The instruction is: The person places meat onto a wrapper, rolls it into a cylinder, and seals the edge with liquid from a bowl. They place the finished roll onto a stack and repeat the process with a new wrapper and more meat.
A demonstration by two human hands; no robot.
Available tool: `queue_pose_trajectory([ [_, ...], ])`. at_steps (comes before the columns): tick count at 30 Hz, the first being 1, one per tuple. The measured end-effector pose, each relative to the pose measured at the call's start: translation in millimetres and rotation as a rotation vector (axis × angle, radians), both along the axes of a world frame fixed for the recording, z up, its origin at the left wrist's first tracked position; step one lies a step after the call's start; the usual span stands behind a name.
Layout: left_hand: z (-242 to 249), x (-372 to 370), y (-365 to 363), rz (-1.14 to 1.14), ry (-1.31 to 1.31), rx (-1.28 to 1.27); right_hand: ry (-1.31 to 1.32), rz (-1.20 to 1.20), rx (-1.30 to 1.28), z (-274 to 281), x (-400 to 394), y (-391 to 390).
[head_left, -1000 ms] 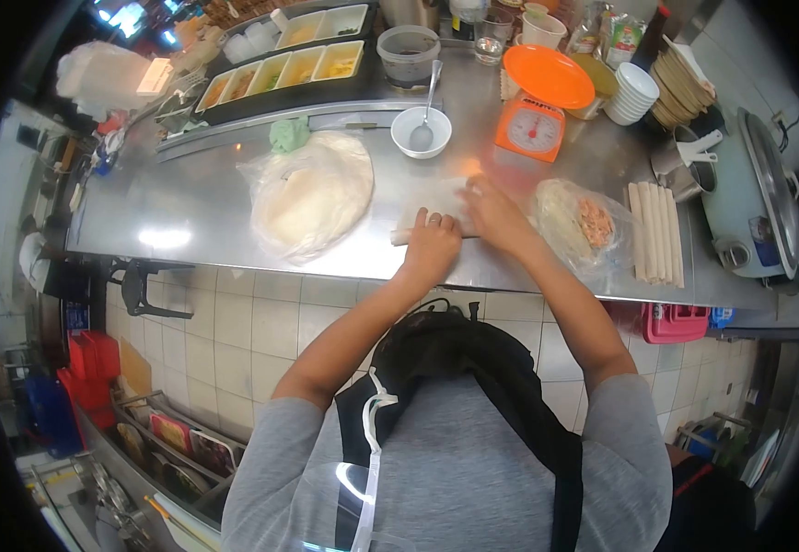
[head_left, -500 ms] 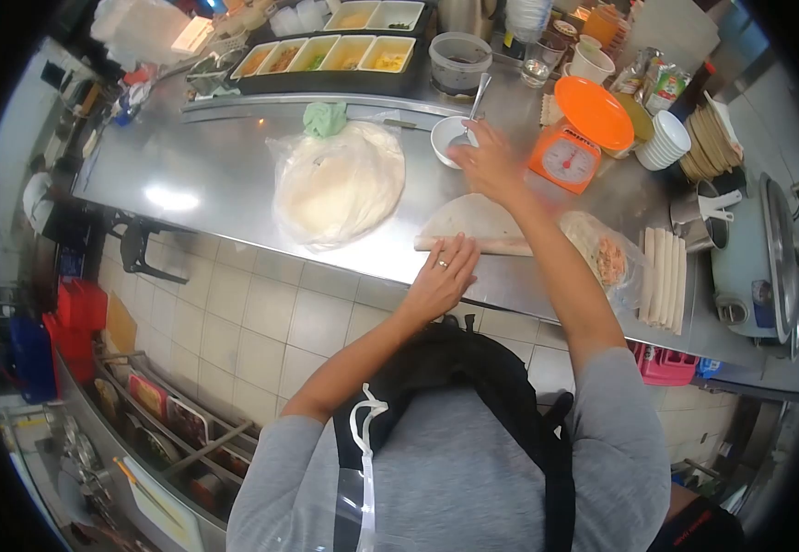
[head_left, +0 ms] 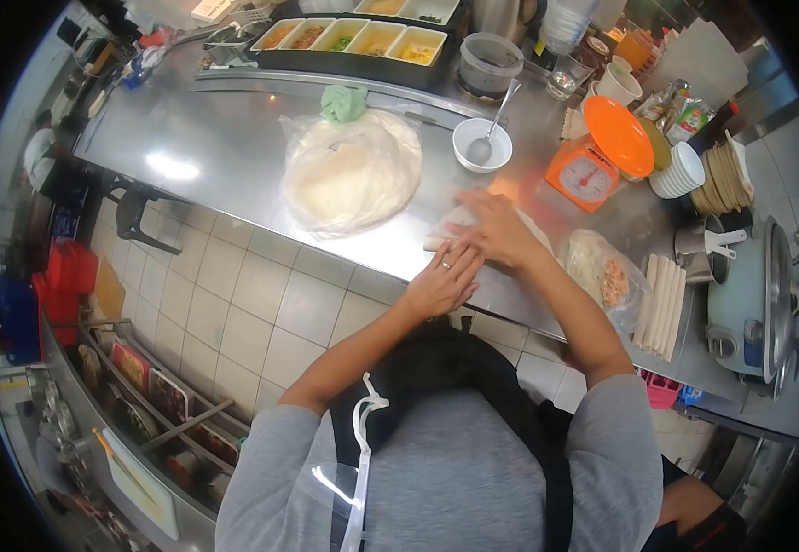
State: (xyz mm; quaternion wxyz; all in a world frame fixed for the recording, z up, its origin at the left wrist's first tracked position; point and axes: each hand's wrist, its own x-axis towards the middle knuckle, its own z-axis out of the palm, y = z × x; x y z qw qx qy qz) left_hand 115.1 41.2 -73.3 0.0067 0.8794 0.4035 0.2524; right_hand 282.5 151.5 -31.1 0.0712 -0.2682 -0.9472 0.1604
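A thin round wrapper (head_left: 538,230), partly rolled along its near edge, lies on the steel counter and is mostly hidden under my hands. My left hand (head_left: 445,279) rests flat on the near edge, fingers stretched out. Across the wrapper reaches my right hand (head_left: 499,232), its fingers spread and slightly blurred, touching or overlapping my left fingertips. Beyond them stands a white bowl (head_left: 467,160) with a metal spoon (head_left: 480,147) leaning in it. Left of the hands, a stack of wrappers (head_left: 353,175) sits in clear plastic, a green cloth (head_left: 343,103) at its top.
To the right are a plastic bag with orange-flecked filling (head_left: 614,281), several pale rolls (head_left: 661,308) side by side, an orange scale (head_left: 585,175) and a large cooker (head_left: 745,304). Trays of ingredients (head_left: 349,41) and a clear tub (head_left: 492,64) line the back.
My right hand has come from the bowl down to the wrapper beside my left hand. The spoon now leans in the bowl, released. The whole view has shifted slightly.
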Motion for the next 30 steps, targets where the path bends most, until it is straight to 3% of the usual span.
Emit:
queue_pose_trajectory([
  [3, -1.5, 0.6, -0.6, 0.02, 0.034, -0.012, -0.025, -0.189, 0.107, 6.1, 0.0, 6.6],
  [5, -2.8, 2.0, -1.8, 0.018, 0.019, -0.002, 0.093, 0.043, 0.053, 10.7, -10.2, 2.2],
  [6, -3.1, 1.1, -1.3, 0.016, 0.005, 0.012, 0.094, 0.044, 0.056, 12.2, -10.6, 5.9],
  [9, -4.6, 0.8, -0.7, 0.012, 0.024, -0.016, 0.127, -0.159, -0.025, 20.1, -8.3, 33.3],
  [12, -3.4, 1.4, -2.1, 0.037, 0.041, 0.018, 0.273, -0.469, 0.23, 30.4, -7.0, 62.0],
  [15, -1.9, 1.3, -2.0, 0.035, 0.043, 0.015, 0.118, -0.397, 0.283, 15.1, -11.1, 74.9],
  [18, -0.7, 0.3, -2.8, 0.031, 0.047, 0.001, 0.179, -0.477, 0.271, 21.7, -11.2, 75.2],
  [19, -1.3, 0.6, -3.4, 0.034, 0.045, -0.003, 0.176, -0.474, 0.268, 25.9, -11.9, 70.0],
  [21, -3.0, 1.5, -2.7, 0.039, 0.052, 0.028, 0.319, -0.403, -0.101, 30.5, -13.5, 51.5],
  [22, -4.0, 1.7, -2.9, 0.04, 0.05, 0.024, 0.316, -0.402, -0.104, 26.7, -16.8, 41.2],
  [24, -5.0, 1.8, -2.6, 0.036, 0.038, -0.009, 0.146, 0.018, -0.067, 14.8, -21.5, 21.9],
  [27, -4.4, 1.3, -2.0, 0.007, 0.028, -0.034, 0.069, 0.078, 0.106, 6.6, -12.4, 9.0],
  [30, -3.3, 1.9, -2.6, 0.02, 0.025, -0.025, 0.084, -0.035, -0.034, 7.3, -16.3, 14.2],
])
